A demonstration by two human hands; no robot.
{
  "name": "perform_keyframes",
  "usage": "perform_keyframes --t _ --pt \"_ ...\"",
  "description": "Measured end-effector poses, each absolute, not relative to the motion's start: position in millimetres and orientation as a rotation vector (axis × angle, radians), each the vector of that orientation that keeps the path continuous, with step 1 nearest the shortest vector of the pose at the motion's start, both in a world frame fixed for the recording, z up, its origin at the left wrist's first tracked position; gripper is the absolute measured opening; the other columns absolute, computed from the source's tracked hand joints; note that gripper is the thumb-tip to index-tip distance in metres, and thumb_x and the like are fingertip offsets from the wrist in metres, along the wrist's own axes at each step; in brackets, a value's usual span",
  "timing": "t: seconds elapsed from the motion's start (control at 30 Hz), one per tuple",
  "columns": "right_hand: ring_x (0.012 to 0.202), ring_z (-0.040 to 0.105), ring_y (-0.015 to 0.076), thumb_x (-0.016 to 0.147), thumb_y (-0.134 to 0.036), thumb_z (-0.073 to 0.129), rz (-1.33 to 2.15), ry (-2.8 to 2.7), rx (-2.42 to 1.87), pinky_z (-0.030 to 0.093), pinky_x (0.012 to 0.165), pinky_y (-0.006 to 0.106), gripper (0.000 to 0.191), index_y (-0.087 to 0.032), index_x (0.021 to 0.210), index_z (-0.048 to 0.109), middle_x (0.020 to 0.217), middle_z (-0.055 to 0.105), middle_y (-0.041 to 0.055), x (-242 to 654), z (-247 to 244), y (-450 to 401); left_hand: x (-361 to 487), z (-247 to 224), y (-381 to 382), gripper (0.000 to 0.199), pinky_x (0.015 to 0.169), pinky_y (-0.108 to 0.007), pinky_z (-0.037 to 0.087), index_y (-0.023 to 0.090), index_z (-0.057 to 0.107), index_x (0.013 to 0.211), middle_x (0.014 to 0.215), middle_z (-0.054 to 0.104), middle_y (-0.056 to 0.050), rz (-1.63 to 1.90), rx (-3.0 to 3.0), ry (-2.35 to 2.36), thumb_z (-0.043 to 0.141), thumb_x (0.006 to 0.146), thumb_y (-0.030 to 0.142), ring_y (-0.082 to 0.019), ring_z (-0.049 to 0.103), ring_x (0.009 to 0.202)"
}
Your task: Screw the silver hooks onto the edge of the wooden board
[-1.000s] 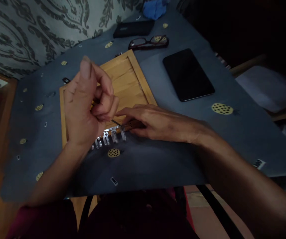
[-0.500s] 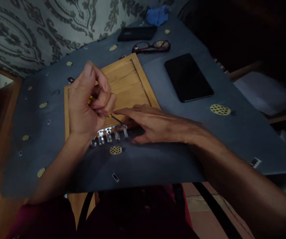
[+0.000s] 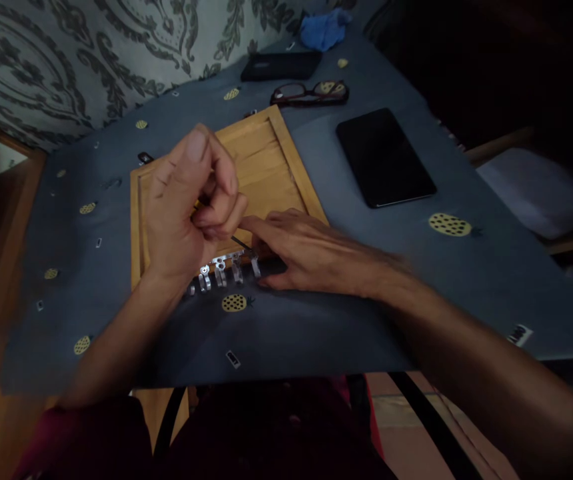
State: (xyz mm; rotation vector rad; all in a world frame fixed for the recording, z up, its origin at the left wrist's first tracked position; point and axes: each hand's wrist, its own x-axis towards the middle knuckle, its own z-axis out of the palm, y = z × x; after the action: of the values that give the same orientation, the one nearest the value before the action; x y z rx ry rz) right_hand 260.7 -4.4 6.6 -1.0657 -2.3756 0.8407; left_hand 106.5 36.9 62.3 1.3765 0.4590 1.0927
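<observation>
My left hand is closed around a screwdriver, whose yellow handle is mostly hidden inside the fist. Its thin dark shaft slants down to the right-hand end of a metal hook rail. Several shiny hooks hang from this rail along the near edge of a wooden panel with a raised frame. Over the panel's near right corner lies my right hand, fingers spread. Its index finger reaches toward the shaft, and the thumb is beside the last hook.
A black tablet lies to the panel's right. Behind the panel are glasses, a dark phone-like slab and a crumpled blue cloth. The grey-blue tablecloth has pineapple prints. A patterned curtain or wall covering borders the back.
My left fist has shifted slightly right and turned, hiding more of the yellow handle. My right thumb is a little closer to the last hook. The whole view has shifted slightly.
</observation>
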Motion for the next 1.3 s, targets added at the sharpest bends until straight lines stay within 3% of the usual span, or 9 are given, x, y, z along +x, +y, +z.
perform_keyframes --t 0.13,0.27,0.43,0.6,0.67,0.8,0.93,1.3 --pt "0.086 0.053 0.0218 0.083 -0.027 0.064 0.854 -2.362 -1.078 0.039 0.077 0.034 0.038 -0.021 0.119 0.053 0.093 0.059 0.0048 262 5 -4 107 64 37 0.046 0.031 -0.017 0.013 0.018 0.053 0.059 0.042 0.015 0.009 0.99 1.456 0.396 0.055 0.094 0.047 -0.002 0.006 0.032" --pt "0.084 0.054 0.0204 0.083 -0.027 0.064 0.82 -2.355 -1.057 0.039 0.076 0.032 0.027 -0.02 0.107 0.055 0.09 0.059 0.0033 261 4 -3 106 66 44 0.045 0.027 -0.016 0.016 0.018 0.056 0.059 0.043 0.02 0.009 0.854 1.568 0.275 0.061 0.09 0.051 0.0 0.01 0.029" --pt "0.083 0.055 0.0206 0.082 -0.026 0.067 0.811 -2.364 -1.058 0.039 0.074 0.032 0.035 -0.02 0.114 0.053 0.09 0.061 0.0028 261 5 -3 106 64 48 0.045 0.028 -0.018 0.019 0.019 0.057 0.062 0.042 0.022 0.009 0.842 1.594 0.318 0.062 0.088 0.055 -0.002 0.014 0.03" --pt "0.088 0.056 0.0221 0.079 -0.024 0.073 0.833 -2.351 -1.097 0.041 0.076 0.033 0.067 -0.025 0.138 0.041 0.095 0.062 0.0027 261 5 -4 110 54 36 0.037 0.037 -0.023 0.033 0.02 0.062 0.072 0.049 0.04 0.005 1.353 1.488 0.625 0.065 0.086 0.054 -0.008 0.038 0.04" --pt "0.086 0.055 0.0216 0.08 -0.026 0.073 0.831 -2.354 -1.104 0.041 0.075 0.033 0.066 -0.025 0.137 0.04 0.094 0.06 0.0026 261 6 -4 113 52 29 0.037 0.035 -0.023 0.027 0.02 0.062 0.072 0.048 0.036 0.006 1.416 1.465 0.628 0.066 0.085 0.054 -0.007 0.032 0.039" --pt "0.087 0.054 0.0214 0.081 -0.027 0.072 0.885 -2.339 -1.121 0.041 0.075 0.033 0.043 -0.022 0.117 0.049 0.094 0.059 0.0034 262 5 -4 122 53 19 0.043 0.032 -0.023 0.014 0.019 0.06 0.069 0.043 0.024 0.009 1.421 1.409 0.556 0.061 0.086 0.059 -0.004 0.015 0.034" --pt "0.088 0.054 0.0213 0.08 -0.03 0.071 0.87 -2.327 -1.121 0.042 0.074 0.033 0.03 -0.021 0.1 0.051 0.094 0.057 0.0039 263 0 -3 128 56 18 0.047 0.029 -0.024 0.012 0.018 0.059 0.065 0.04 0.022 0.01 1.35 1.399 0.561 0.062 0.084 0.061 -0.005 0.016 0.03" --pt "0.087 0.055 0.0217 0.08 -0.029 0.071 0.873 -2.323 -1.136 0.042 0.074 0.033 0.047 -0.023 0.122 0.05 0.096 0.058 0.0045 262 0 -2 125 55 31 0.045 0.028 -0.021 0.015 0.017 0.058 0.062 0.039 0.025 0.009 1.239 1.445 0.462 0.063 0.087 0.054 -0.003 0.016 0.03"
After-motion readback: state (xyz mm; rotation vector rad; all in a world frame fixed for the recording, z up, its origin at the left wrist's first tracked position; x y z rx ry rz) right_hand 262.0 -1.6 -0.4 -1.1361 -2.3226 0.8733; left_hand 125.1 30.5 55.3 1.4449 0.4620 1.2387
